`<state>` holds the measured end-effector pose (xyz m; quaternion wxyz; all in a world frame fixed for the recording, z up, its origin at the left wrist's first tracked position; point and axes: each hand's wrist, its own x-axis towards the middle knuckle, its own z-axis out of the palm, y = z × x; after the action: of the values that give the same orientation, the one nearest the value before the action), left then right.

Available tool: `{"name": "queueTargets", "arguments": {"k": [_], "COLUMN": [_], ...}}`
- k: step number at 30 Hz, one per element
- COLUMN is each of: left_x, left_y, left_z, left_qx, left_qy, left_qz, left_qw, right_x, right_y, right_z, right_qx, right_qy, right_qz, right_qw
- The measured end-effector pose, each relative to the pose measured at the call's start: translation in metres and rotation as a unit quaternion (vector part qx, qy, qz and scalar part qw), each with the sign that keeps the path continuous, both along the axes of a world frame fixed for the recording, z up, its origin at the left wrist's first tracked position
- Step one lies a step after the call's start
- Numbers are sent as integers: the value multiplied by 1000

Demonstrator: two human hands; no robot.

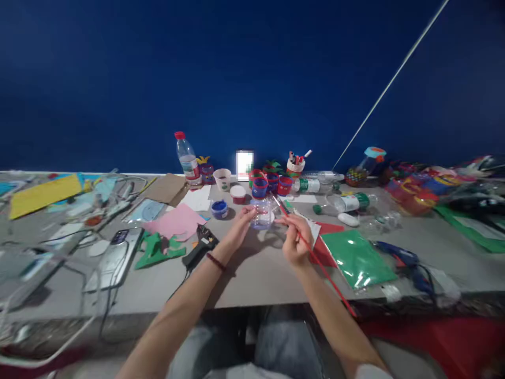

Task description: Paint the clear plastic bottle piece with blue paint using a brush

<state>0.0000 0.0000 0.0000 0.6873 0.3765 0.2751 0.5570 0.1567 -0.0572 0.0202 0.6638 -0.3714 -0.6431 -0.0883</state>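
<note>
My left hand (239, 230) is wrapped round a clear cut-off plastic bottle piece (261, 214) that stands on the grey table (252, 279). My right hand (296, 238) pinches a long thin red brush (315, 258), its tip pointing up and left near the clear piece. A small pot of blue paint (219, 209) and a pot of red paint (238, 194) sit just beyond my left hand.
A black glue gun (201, 246) lies left of my left wrist, beside green (158, 248) and pink paper (173, 221). A green sheet (357, 258) and a blue glue gun (398, 256) lie at right. Painted cups (272, 182), water bottles (188, 158) and a pen cup (295, 166) line the back.
</note>
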Motion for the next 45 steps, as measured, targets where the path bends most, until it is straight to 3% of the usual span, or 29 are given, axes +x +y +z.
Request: {"name": "queueTargets", "arguments": {"k": [8,18,27,35,45], "left_x": [4,3,-1,-4,-5], "left_y": [-4,-3,1,2,4], "left_z": [4,1,8,7,2], "left_qx": [27,-28,-40,-32,-47], "left_qy": [31,93,110,139,155], "left_qz": [-50,25,89,88,100], "left_qw": [998,995,989,986,982], "right_x": [-3,-6,-4,-3,-6], "right_y": [5,4,6,9,10], "right_z": [-10,-7,-12,-11,-4], "right_qx": [3,-51,-93,-153,-170], "right_qy": [-48,-58,32,106,115], "right_qz": [-7,58,98,169,174], "right_qw": [999,995,990,968,963]}}
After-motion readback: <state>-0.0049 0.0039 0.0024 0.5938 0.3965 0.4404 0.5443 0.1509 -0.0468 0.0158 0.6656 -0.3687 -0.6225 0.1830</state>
